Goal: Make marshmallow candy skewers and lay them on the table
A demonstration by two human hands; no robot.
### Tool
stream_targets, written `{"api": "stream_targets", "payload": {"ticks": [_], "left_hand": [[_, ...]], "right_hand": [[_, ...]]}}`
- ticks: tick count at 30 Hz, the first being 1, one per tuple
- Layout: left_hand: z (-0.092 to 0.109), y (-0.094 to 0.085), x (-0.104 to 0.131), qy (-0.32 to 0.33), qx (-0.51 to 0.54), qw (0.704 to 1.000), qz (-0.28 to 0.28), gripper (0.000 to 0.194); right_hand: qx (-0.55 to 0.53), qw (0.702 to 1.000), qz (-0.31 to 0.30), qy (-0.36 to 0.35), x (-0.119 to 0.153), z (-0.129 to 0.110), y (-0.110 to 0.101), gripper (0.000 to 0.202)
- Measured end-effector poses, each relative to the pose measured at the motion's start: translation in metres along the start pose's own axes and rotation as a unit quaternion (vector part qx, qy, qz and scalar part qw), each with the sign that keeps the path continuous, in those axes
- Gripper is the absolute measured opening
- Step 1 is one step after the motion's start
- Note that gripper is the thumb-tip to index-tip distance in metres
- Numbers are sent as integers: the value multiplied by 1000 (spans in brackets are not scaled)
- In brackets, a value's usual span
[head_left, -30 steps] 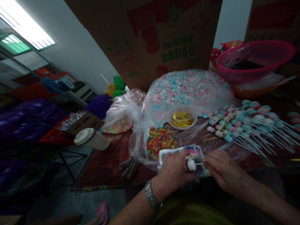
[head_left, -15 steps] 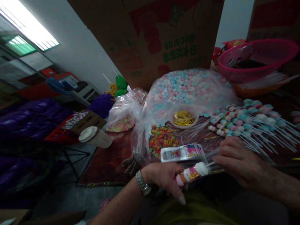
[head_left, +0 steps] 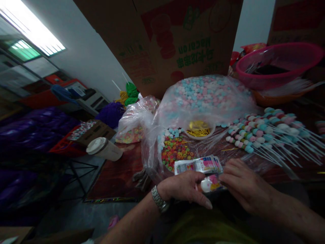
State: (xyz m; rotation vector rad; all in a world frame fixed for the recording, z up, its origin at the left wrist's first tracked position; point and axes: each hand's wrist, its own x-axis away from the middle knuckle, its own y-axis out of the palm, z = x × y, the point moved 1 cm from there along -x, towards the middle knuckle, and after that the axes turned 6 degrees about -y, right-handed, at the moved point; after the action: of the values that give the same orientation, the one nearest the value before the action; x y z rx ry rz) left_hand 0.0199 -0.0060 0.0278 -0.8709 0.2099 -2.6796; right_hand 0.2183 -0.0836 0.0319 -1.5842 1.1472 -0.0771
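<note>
A marshmallow skewer (head_left: 210, 183) in a printed clear wrapper lies between my two hands at the table's front edge. My left hand (head_left: 186, 186) is closed around its left part, thumb stretched along the near side. The bunched fingers of my right hand (head_left: 243, 184) grip its right end, and they hide the stick and the wrapper's opening. Just behind the hands lies a fanned stack of printed wrappers (head_left: 198, 165). Beyond it stands a round tub (head_left: 213, 129) of gold twist ties (head_left: 199, 132). Finished-looking marshmallow skewers (head_left: 261, 132) lie piled at the right, white sticks toward me.
A large clear bag of pastel marshmallows (head_left: 203, 95) fills the back, before a cardboard box (head_left: 157, 44). Ring-shaped candies (head_left: 177, 150) lie in plastic. A lidded paper cup (head_left: 105, 149) stands left, near a red crate (head_left: 63, 145). A pink basket (head_left: 279, 64) is back right.
My right hand has moved left, from the stick end onto the wrapper's right end. The white marshmallow end and stick that showed before are now covered. My left hand has shifted slightly right.
</note>
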Motion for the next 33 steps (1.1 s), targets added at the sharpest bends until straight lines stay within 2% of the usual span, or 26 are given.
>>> {"api": "stream_targets", "payload": {"ticks": [3, 5, 8, 10, 12, 14, 16, 18, 21, 23, 26, 27, 29, 31, 32, 33], "left_hand": [[3, 7, -3, 66, -57, 995, 49, 33], [4, 14, -8, 78, -108, 987, 86, 29], [2, 24, -15, 18, -235, 956, 175, 27], [1, 26, -14, -21, -279, 934, 223, 27], [-1, 22, -6, 1, -241, 944, 224, 30], [-4, 14, 8, 48, -157, 965, 205, 43], [-9, 5, 22, 65, -96, 976, 185, 42], [-15, 3, 30, 37, -52, 987, 149, 30], [-24, 10, 29, -21, 47, 994, 100, 29], [-26, 17, 24, -43, 123, 984, 119, 32], [-24, 22, 19, -41, 202, 965, 163, 34], [-23, 22, 18, -41, 209, 961, 173, 34], [-23, 22, 16, -47, 199, 961, 187, 33], [-26, 21, 14, -60, 183, 964, 185, 35], [-28, 20, 13, -62, 184, 966, 170, 35], [-29, 20, 13, -59, 191, 969, 146, 35]], "right_hand": [[-32, 999, -5, 33, 1, -2, 18, 28], [-38, 998, 20, 47, 0, -2, 28, 37], [-41, 997, 40, 51, -2, 0, 41, 41], [-66, 995, 33, 68, -4, 4, 45, 40], [-101, 988, 34, 110, -4, 9, 44, 38], [-127, 980, 47, 147, -5, 12, 42, 36], [-133, 978, 62, 146, -8, 11, 40, 33], [-132, 981, 72, 125, -13, 9, 42, 33], [-141, 982, 66, 104, -20, 8, 46, 33], [-151, 976, 80, 133, -22, 12, 46, 34], [-198, 941, 132, 241, -20, 19, 45, 45], [-241, 925, 115, 272, -20, 19, 47, 46], [-339, 884, 40, 319, -19, 14, 56, 36], [-384, 856, -13, 346, -20, 6, 66, 36], [-372, 860, -13, 349, -20, 2, 70, 39], [-338, 878, -2, 338, -21, 0, 74, 40]]}}
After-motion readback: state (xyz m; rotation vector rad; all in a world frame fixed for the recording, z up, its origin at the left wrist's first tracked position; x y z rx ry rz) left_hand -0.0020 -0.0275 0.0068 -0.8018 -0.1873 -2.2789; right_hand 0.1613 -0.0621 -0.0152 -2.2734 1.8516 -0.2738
